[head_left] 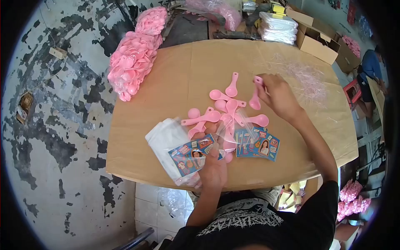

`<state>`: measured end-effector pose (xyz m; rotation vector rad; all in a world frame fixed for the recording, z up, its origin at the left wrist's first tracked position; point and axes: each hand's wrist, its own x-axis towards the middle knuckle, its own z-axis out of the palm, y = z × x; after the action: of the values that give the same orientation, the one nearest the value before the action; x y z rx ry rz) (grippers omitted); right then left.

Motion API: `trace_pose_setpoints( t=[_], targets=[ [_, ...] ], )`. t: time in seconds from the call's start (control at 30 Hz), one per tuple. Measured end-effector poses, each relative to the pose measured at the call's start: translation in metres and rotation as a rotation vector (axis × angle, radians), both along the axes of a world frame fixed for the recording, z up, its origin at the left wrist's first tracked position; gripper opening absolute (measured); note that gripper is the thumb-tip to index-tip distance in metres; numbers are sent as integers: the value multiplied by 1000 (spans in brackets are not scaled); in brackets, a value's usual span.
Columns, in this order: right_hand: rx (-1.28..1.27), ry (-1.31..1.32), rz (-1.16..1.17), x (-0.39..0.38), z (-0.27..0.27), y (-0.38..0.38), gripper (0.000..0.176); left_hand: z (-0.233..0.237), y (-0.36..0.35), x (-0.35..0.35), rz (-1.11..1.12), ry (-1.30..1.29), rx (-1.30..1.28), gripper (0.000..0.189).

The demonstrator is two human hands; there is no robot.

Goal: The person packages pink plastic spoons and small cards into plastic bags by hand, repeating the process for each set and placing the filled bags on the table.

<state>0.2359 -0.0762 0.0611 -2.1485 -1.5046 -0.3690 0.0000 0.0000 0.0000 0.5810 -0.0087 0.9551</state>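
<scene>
My right hand (278,95), raised over the right part of the table, pinches a pink spoon (255,100) by its handle, the bowl hanging down. Near the front edge, my left hand (213,166) is closed on a blue printed card (192,155) and a clear plastic bag, whose exact outline is hard to see. Between the hands lies a loose pile of pink spoons (231,106). A fanned stack of blue cards (266,143) rests right of my left hand. White plastic bags (164,137) lie flat to its left, partly under the held card.
The brown-covered table (175,79) bears a heap of clear strips (308,81) at right. Bagged pink spoons (133,62) stand at back left, with stacked clear packs (278,27) and an open carton (318,43) at back right. A person (371,68) sits far right.
</scene>
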Motion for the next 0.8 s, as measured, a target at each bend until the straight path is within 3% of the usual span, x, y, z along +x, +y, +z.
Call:
trace_pose_setpoints(
  t=[0.07, 0.2, 0.47, 0.53, 0.63, 0.8],
  targets=[
    [210, 406, 125, -21, 15, -25, 14, 8, -2, -3, -7, -24, -36, 46],
    [358, 825, 147, -53, 29, -53, 15, 4, 1, 1, -23, -94, -27, 47],
    [382, 982, 225, -82, 43, -58, 9, 8, -6, 5, -77, -62, 161, 47],
    [385, 1002, 256, -91, 43, -55, 6, 7, -11, 7, -117, -111, 56, 49],
    [477, 765, 268, -99, 45, -51, 10, 8, -11, 7, -155, -161, -92, 51],
    [458, 854, 213, -88, 46, -59, 13, 16, -6, 4, -163, -146, -121, 53]
  ],
)
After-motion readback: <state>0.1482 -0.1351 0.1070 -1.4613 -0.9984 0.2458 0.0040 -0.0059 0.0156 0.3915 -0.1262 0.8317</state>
